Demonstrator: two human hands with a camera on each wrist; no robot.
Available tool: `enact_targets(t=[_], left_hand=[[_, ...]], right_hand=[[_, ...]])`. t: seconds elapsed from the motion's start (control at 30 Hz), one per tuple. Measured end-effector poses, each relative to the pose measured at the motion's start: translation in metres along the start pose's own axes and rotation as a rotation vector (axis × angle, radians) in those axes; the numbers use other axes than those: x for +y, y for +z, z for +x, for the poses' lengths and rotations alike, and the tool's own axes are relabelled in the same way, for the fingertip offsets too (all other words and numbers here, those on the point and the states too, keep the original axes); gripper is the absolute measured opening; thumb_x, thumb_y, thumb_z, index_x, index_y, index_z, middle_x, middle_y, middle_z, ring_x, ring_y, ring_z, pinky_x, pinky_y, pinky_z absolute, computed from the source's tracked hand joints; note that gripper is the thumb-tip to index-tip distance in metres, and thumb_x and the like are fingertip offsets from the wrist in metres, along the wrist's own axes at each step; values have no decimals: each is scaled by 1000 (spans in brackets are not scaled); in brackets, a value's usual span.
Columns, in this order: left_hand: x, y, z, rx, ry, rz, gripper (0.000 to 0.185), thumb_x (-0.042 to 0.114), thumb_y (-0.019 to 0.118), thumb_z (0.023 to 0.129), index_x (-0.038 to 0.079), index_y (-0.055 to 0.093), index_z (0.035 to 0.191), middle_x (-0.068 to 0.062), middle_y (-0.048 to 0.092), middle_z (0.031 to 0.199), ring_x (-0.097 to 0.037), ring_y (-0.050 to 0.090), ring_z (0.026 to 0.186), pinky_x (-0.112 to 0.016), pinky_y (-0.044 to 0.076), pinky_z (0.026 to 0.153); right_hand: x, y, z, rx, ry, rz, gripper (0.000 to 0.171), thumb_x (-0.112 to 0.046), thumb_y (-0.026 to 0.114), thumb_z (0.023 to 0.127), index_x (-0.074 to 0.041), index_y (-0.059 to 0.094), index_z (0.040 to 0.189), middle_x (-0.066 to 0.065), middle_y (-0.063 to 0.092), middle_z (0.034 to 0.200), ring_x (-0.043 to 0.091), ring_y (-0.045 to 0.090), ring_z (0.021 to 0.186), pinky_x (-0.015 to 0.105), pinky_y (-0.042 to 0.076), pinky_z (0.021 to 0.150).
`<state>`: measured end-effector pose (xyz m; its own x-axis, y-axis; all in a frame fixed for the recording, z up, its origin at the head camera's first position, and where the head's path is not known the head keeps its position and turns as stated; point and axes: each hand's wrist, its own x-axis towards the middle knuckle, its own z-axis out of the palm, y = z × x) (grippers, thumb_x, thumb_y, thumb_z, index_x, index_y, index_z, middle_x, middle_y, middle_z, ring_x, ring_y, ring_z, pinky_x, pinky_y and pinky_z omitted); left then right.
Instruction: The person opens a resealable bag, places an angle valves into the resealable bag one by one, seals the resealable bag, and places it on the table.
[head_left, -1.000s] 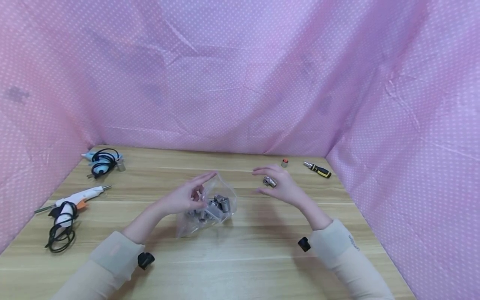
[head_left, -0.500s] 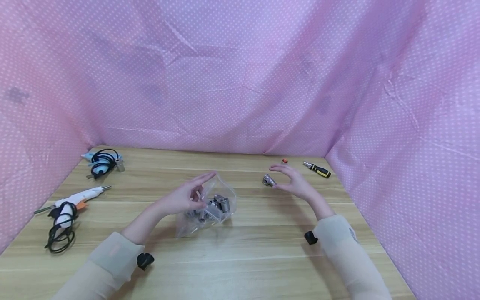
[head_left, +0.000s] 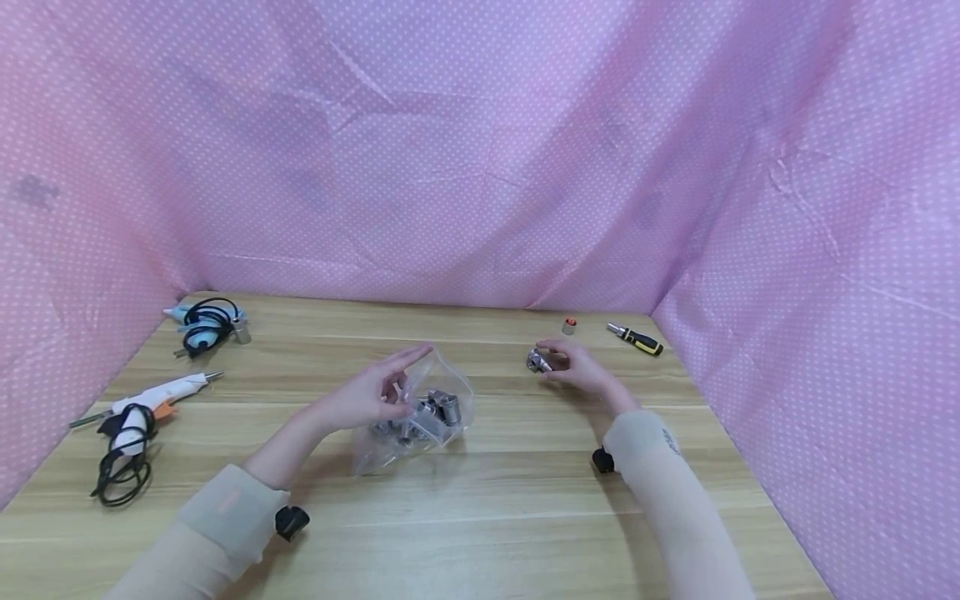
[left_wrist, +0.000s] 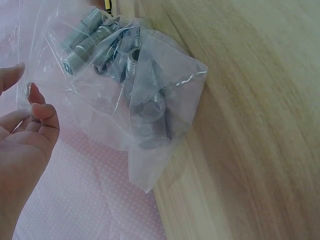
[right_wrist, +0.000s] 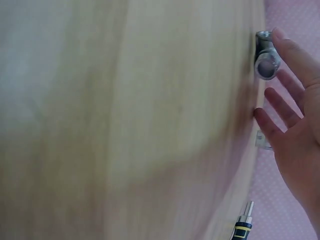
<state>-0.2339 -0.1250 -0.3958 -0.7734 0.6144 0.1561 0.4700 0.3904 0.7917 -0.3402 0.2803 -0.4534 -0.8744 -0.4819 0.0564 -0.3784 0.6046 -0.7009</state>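
A clear zip bag (head_left: 459, 433) with several grey threaded metal pipe fittings (left_wrist: 85, 52) inside rests near the middle of the table. My left hand (head_left: 358, 402) pinches the bag's upper edge, index finger stretched along the opening. To the right, a single metal pipe fitting (head_left: 536, 361) with a round open end lies on the wood. My right hand (head_left: 581, 371) has its thumb and index finger about this fitting, pinching its near end. In the right wrist view the fitting (right_wrist: 267, 65) sits by the thumb, while the other fingers (right_wrist: 282, 107) are spread loosely below.
Behind the right hand stands a small metal piece with a red top (head_left: 570, 326), and a black-yellow screwdriver (head_left: 636, 339) lies further right. A blue corded glue gun (head_left: 201, 329), a metal cylinder (head_left: 241, 330) and a white corded tool (head_left: 161, 392) are at left. Pink cloth surrounds the table.
My right hand drew back to the right of the loose fitting, then came in again with thumb and fingers closing on it. The left hand and the bag stay put.
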Motion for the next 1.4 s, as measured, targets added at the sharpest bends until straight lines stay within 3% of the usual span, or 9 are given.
enact_targets(t=[0.17,0.27,0.47,0.73,1.07,1.17,1.33,1.4], left_hand=[[0,0,-1,-2,-4,3,92,8,75,75,16,23,151,-11,48,122,-15,53,69,-25,51,61],[0,0,-1,-2,-11,1,92,9,75,75,15,23,151,-11,45,130,-15,53,70,-24,50,60],[-2,0,-1,-1,-16,-11,92,9,76,76,15,24,151,-11,39,138,-15,51,69,-23,49,59],[-1,-1,0,0,-10,-11,91,8,76,75,14,25,150,-11,38,140,-14,50,67,-24,48,58],[1,-1,0,-2,-2,15,91,9,74,76,16,23,151,-10,38,140,-14,53,70,-25,50,60],[0,-1,0,-5,-11,10,92,7,74,76,19,22,151,-8,43,132,-15,53,71,-26,51,61],[1,-2,-1,-14,-26,-8,93,8,74,76,20,22,151,-9,48,118,-16,53,71,-26,51,62],[4,-2,-2,-12,-33,-10,92,7,74,76,18,22,151,-12,46,125,-16,53,72,-25,50,62]], right_hand=[[9,1,5,-8,-32,-17,66,-12,75,79,-5,46,138,18,44,140,38,45,124,53,33,106],[14,2,7,-4,-66,-46,65,-13,75,79,-6,47,137,18,44,140,37,47,121,52,35,104],[16,3,10,-23,-26,-27,62,-11,74,79,-8,49,136,16,48,137,36,49,118,52,36,103],[6,3,11,-12,66,-7,64,-16,78,76,-7,51,133,15,59,120,33,54,112,49,40,101],[-21,-3,8,23,82,-68,63,-29,79,74,-14,55,131,9,59,119,29,54,111,49,44,96],[-33,-7,6,41,64,-86,63,-31,79,74,-14,56,130,6,60,119,27,52,113,49,43,98],[-54,-11,4,82,-43,-114,59,-25,80,74,-9,58,127,5,63,118,24,54,107,49,42,98],[-63,-12,2,87,-92,-117,59,-25,80,74,-8,59,127,5,65,117,24,55,104,48,42,97]])
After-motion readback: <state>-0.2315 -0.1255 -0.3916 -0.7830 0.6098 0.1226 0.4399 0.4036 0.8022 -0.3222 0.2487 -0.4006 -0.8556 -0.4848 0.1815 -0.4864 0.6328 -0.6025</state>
